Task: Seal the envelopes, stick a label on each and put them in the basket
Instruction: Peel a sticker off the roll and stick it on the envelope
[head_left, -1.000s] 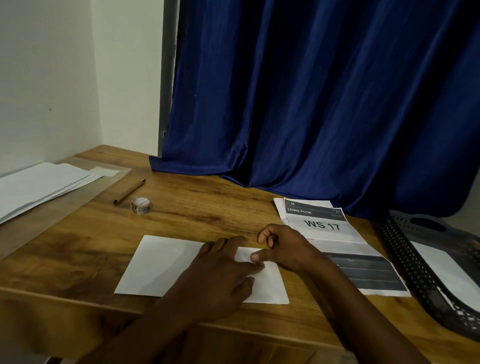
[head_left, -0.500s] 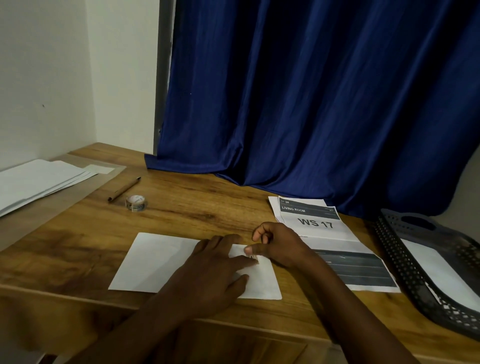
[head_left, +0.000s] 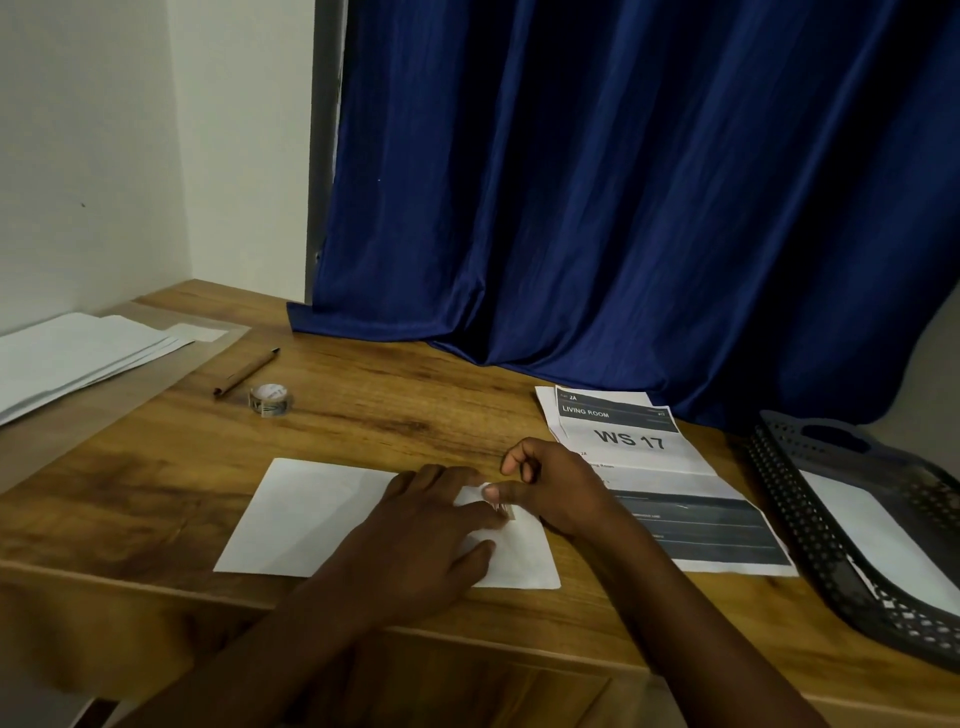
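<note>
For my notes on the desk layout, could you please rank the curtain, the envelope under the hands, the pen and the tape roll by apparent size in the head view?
1. blue curtain
2. white envelope
3. pen
4. tape roll
The pen is longer but thinner than the tape roll, so those two are close.

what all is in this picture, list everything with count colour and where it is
envelope: one, white, flat on the desk near its front edge, under both hands
stack of envelopes: several, white, far left of the desk
pen: one, brown, behind the envelope to the left
roll of tape: one, clear, beside the pen
printed sheet: one, white and grey, marked WS 17, right of the envelope
basket: one, dark grey, right edge, white paper inside
curtain: one, blue, behind the desk
desk: one, wooden
left hand: flat on the envelope
right hand: thumb pressing at the envelope's right end
</note>
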